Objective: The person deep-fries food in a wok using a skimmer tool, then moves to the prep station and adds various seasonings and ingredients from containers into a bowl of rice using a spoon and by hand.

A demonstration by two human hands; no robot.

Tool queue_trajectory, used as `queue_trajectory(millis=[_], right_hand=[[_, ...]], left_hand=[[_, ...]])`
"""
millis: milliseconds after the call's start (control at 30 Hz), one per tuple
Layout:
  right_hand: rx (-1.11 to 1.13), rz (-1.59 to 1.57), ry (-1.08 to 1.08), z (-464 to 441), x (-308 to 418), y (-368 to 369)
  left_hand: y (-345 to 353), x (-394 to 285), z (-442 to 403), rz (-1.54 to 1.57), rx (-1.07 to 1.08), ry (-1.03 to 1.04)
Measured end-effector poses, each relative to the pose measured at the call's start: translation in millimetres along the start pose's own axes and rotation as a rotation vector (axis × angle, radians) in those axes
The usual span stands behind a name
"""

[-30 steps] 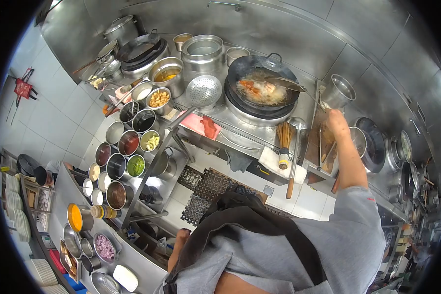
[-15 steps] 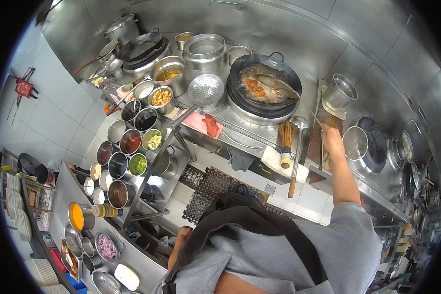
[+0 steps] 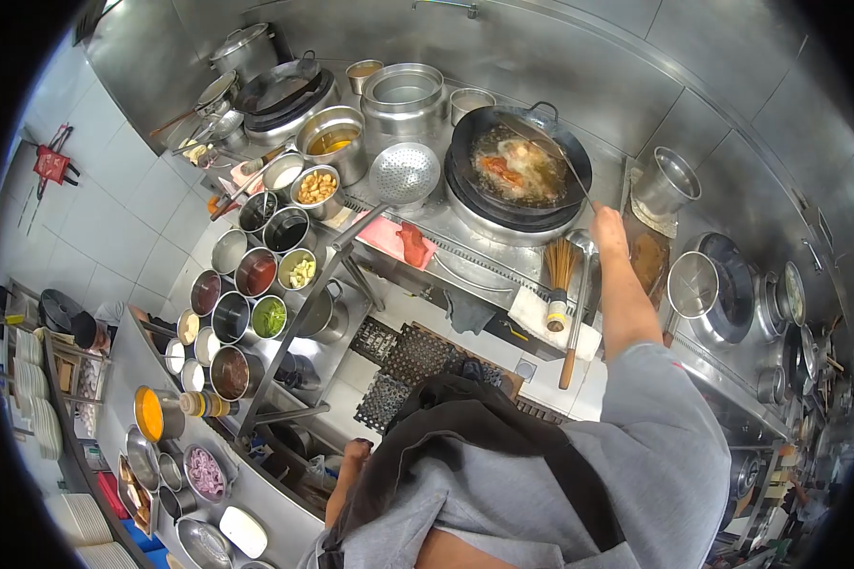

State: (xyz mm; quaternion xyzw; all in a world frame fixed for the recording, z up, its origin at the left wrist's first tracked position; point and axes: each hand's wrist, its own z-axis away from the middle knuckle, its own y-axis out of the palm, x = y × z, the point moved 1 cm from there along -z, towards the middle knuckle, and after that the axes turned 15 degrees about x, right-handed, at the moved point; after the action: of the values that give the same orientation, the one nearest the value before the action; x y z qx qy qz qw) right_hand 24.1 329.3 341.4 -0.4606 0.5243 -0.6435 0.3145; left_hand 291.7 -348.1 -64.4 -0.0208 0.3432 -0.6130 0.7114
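My right hand (image 3: 609, 230) is closed round the handle of a long metal wok spatula (image 3: 567, 163). The spatula's head lies inside the black wok (image 3: 461, 150), against its far side. Orange-red and pale pieces of food (image 3: 508, 171) bubble in liquid in the wok, which sits on a round burner ring. Low beside my body, my left hand (image 3: 358, 450) has its fingers curled; whatever it may hold is too small to make out. Nearest to it are the steel counter's edge and the shelf below.
A bamboo brush (image 3: 558, 275) and a ladle (image 3: 576, 318) lie right of the wok's front. A perforated skimmer (image 3: 405, 174) rests left of it. Several steel pots of sauces and vegetables stand left, near a metal rail (image 3: 294, 313). A mesh strainer (image 3: 693, 284) lies over another wok at right.
My right hand has moved left and up toward the wok. The spatula's head has swung to the wok's far side, and the food is spread and bubbling more. My left hand has hardly moved.
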Motion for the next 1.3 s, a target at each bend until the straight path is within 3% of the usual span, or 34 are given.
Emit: queue_trajectory(millis=[200, 300, 333, 433, 600, 633, 733, 767, 800, 833, 900, 967, 1000, 1133, 1200, 1267, 1300], right_hand=[[-0.065, -0.128, 0.057, -4.6, 1.3, -3.6], [-0.135, -0.168, 0.001, 12.4, -8.3, -3.6], [-0.118, -0.18, 0.018, 20.5, -7.3, -6.0], [-0.091, -0.199, 0.019, 47.1, -3.9, -6.3], [-0.032, -0.247, -0.007, 71.0, -6.2, 10.0], [-0.044, -0.227, -0.023, 69.1, -10.8, 17.9], [-0.039, -0.189, -0.058, 56.3, -15.7, 30.9], [-0.038, -0.191, -0.056, 50.2, -17.4, 34.0], [-0.056, -0.145, -0.056, 42.3, -18.3, 36.2], [-0.073, -0.099, -0.057, 34.7, -17.4, 37.0], [-0.095, -0.109, -0.049, 22.7, -11.7, 31.9], [-0.118, -0.118, -0.043, 6.3, -5.7, 27.7], [-0.117, -0.105, -0.027, -3.0, -3.3, 26.3], [-0.1, -0.084, 0.025, -38.2, -2.9, 21.1], [-0.083, -0.093, 0.04, -45.3, -0.7, 19.3], [-0.055, -0.125, 0.081, -43.2, 4.4, 15.4], [-0.053, -0.126, 0.078, -45.0, 2.9, 19.2]], left_hand=[[-37.0, -63.4, 37.4, 0.168, 0.002, 0.019], [-13.6, -45.5, 7.6, 0.551, 0.061, -0.252], [-3.0, -34.0, -2.2, 0.552, 0.064, -0.249], [16.7, -6.1, -16.7, 0.407, -0.047, -0.223], [18.0, 4.2, -19.1, -0.429, -0.132, 0.182], [16.7, 3.6, -19.2, -0.43, -0.13, 0.182], [-11.4, -16.5, -11.2, 0.009, 0.001, -0.025], [-36.3, -54.8, 15.6, 0.287, 0.017, -0.183], [-83.9, -141.1, 76.5, 0.568, -0.036, -0.381], [-58.2, -88.0, 38.9, 0.28, 0.02, -0.156], [-21.5, -7.9, -17.9, -0.377, -0.089, 0.284], [-40.1, -46.8, 5.1, 0.295, 0.039, -0.108], [-62.6, -87.2, 30.5, 0.592, -0.007, -0.315], [-46.2, -55.0, 13.9, 0.544, 0.056, -0.315], [-36.9, -35.5, 4.7, 0.273, 0.064, -0.257], [-26.9, -19.2, 7.0, 0.276, 0.019, -0.247], [-23.6, -13.4, 10.5, 0.191, 0.058, -0.115]])
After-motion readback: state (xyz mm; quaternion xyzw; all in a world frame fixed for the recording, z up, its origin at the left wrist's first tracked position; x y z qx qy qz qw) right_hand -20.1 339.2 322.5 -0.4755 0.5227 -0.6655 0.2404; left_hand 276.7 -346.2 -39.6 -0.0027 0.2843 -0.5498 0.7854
